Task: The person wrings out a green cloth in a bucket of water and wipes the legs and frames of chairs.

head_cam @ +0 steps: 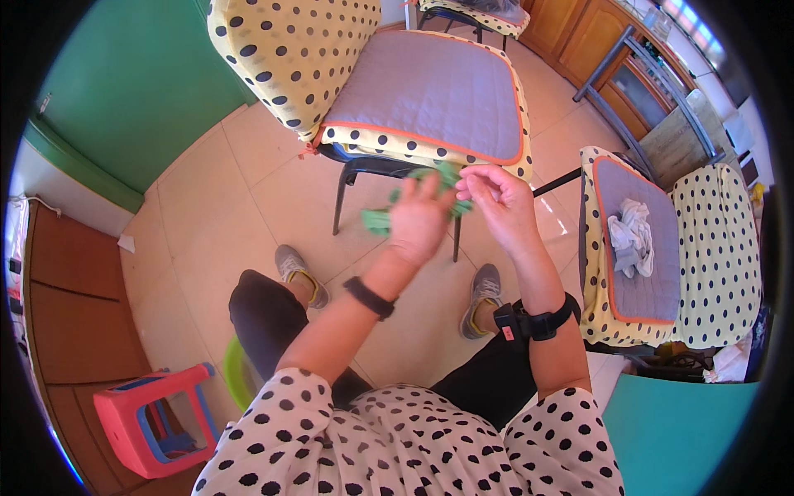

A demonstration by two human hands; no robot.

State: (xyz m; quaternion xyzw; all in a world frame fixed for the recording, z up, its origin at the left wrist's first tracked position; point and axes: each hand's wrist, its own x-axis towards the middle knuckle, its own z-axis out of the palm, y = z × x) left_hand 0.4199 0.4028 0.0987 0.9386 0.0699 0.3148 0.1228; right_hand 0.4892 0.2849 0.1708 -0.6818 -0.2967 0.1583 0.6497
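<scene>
A crumpled green cloth [376, 221] hangs in the air before me, blurred by motion. My left hand [422, 217] is over it with bent fingers, and the cloth shows on both sides of the hand. Close by on the right, my right hand [504, 201] has its thumb and fingers drawn together at the cloth's edge. Whether those fingertips pinch the fabric is not clear. Just beyond both hands stands a chair with a yellow polka-dot cover and a grey quilted seat pad [428, 93] edged in orange.
To the right, a second covered chair [719, 254] bears a crumpled white and grey cloth [631, 239]. A red and blue plastic stool [155, 421] lies at lower left beside a lime-green round rim [236, 372]. A green door [136, 93] and wooden cabinets [577, 37] stand farther back.
</scene>
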